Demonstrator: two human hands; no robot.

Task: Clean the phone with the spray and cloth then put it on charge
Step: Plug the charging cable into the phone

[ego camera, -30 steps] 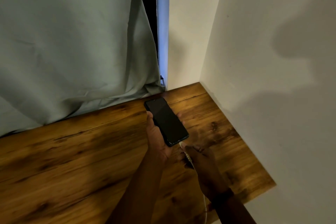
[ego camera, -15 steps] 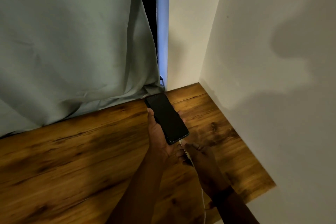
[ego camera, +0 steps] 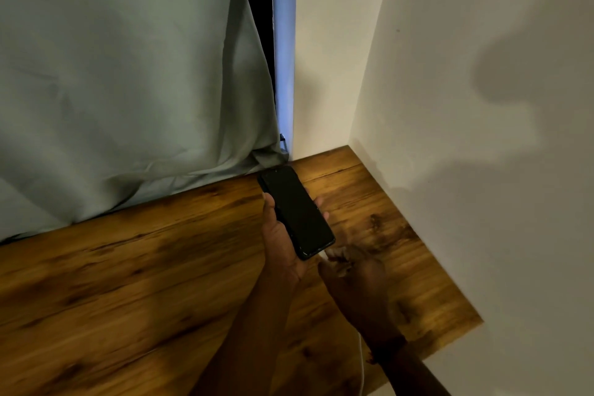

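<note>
Now the left hand (ego camera: 283, 244) cradles a dark-screened black phone (ego camera: 297, 210).

No text, label, brand, number or sign can be read anywhere. The screen of the phone (ego camera: 297, 212) is dark and shows no writing or symbol. The wooden table (ego camera: 128, 283) under the phone carries only grain. The curtain (ego camera: 128, 74), behind the phone on the left, is plain, and the wall (ego camera: 466, 106) to the right of the phone has only shadows and small marks.
</note>
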